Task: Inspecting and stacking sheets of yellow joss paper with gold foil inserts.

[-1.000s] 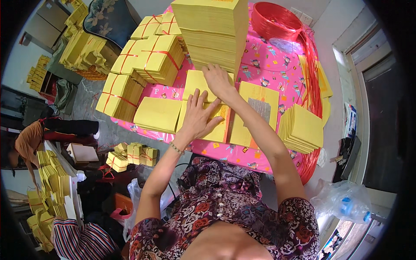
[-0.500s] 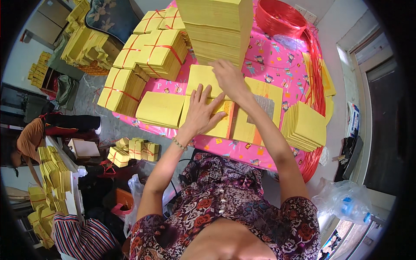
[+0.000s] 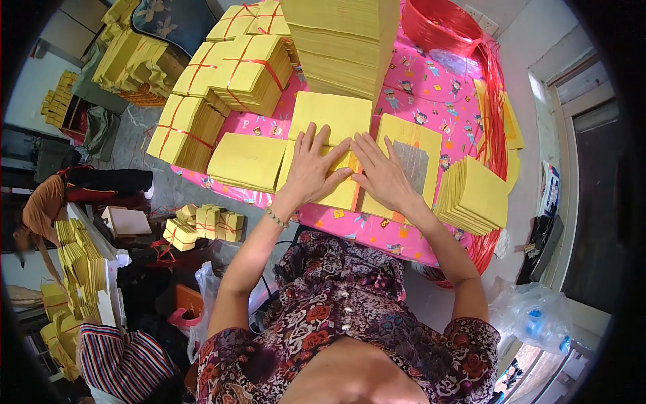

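Observation:
Both of my hands lie on yellow paper at the near side of a pink-covered table. My left hand (image 3: 313, 167) is flat with its fingers spread on a yellow sheet (image 3: 333, 113). Close beside it, my right hand (image 3: 386, 176) is also flat, its fingertips near the sheet's right side and an orange strip. Under and right of it lies yellow paper with a grey patch (image 3: 410, 165). A low stack of yellow paper (image 3: 245, 161) is left of my hands, and a fanned stack of yellow paper (image 3: 473, 195) is to the right.
A tall yellow paper stack (image 3: 340, 54) stands just beyond my hands. Bundles tied with red string (image 3: 249, 71) fill the table's far left. A red tub (image 3: 441, 25) and hanging red strands (image 3: 494, 114) are at the right. Another person (image 3: 44, 212) bends over paper at far left.
My right hand has come down and nearer from the sheet's far edge and now lies flat beside the left. The left hand has stayed almost in place.

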The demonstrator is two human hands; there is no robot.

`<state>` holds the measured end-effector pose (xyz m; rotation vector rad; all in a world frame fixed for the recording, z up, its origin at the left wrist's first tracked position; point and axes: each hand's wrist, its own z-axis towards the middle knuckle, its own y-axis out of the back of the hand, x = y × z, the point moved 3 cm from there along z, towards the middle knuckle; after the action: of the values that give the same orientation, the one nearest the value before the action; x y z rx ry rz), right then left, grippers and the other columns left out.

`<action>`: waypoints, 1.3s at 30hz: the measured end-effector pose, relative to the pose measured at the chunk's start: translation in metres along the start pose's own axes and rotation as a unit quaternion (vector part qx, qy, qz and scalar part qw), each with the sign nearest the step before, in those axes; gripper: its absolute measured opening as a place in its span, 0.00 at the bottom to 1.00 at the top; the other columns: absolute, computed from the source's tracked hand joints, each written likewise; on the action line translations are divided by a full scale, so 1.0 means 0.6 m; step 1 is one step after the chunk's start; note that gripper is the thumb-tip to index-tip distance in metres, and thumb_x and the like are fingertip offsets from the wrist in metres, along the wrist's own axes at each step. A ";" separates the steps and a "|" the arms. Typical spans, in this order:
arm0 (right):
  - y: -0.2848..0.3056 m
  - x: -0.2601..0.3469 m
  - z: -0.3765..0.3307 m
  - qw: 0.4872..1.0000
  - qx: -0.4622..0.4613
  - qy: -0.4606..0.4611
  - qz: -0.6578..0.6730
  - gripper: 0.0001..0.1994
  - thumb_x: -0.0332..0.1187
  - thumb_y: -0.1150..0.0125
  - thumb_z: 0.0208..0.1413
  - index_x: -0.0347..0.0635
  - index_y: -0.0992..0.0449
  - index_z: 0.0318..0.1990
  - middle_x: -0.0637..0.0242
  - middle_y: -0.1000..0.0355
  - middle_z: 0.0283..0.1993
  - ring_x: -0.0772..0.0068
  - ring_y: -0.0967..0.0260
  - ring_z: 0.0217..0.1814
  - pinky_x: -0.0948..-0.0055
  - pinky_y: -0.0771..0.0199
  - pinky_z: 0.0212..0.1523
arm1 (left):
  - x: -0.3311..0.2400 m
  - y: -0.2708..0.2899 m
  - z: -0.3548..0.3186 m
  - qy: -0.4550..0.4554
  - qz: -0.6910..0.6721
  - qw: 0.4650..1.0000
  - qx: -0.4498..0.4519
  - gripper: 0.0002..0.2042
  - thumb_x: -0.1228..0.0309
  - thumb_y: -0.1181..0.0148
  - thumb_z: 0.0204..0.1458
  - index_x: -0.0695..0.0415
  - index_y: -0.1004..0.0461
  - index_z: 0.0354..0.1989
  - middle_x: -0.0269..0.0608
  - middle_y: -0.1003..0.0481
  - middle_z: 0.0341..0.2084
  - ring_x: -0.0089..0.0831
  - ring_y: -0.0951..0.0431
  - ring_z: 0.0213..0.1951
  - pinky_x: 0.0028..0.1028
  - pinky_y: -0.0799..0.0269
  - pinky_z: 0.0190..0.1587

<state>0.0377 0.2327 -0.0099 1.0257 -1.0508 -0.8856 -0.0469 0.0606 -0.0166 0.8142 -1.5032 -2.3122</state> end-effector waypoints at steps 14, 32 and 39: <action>0.003 -0.003 0.000 0.999 0.037 -0.014 0.010 0.33 0.47 0.52 0.67 0.39 0.48 0.73 0.56 0.54 0.78 0.58 0.61 0.82 0.47 0.59 0.77 | 0.045 0.016 -0.010 0.003 0.067 0.997 0.032 0.33 0.38 0.54 0.60 0.38 0.40 0.71 0.52 0.45 0.71 0.60 0.53 0.73 0.53 0.57 0.73; -0.002 0.013 0.036 0.996 0.064 0.059 -0.030 0.37 0.54 0.56 0.68 0.36 0.51 0.74 0.54 0.55 0.79 0.58 0.64 0.82 0.48 0.70 0.79 | 0.055 0.014 -0.012 0.006 0.044 0.998 0.053 0.37 0.35 0.58 0.60 0.41 0.43 0.73 0.56 0.47 0.72 0.62 0.53 0.73 0.51 0.55 0.73; 0.013 0.024 0.047 0.992 0.096 0.052 -0.058 0.38 0.55 0.55 0.67 0.36 0.49 0.73 0.53 0.54 0.78 0.57 0.62 0.82 0.47 0.69 0.79 | 0.064 0.016 -0.032 0.041 0.065 0.996 0.054 0.41 0.34 0.57 0.59 0.51 0.45 0.74 0.53 0.49 0.73 0.50 0.52 0.74 0.51 0.60 0.74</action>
<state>0.0151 0.2151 0.0054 1.2913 -1.0089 -0.8260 -0.0676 0.0229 -0.0259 0.8014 -1.6073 -2.0950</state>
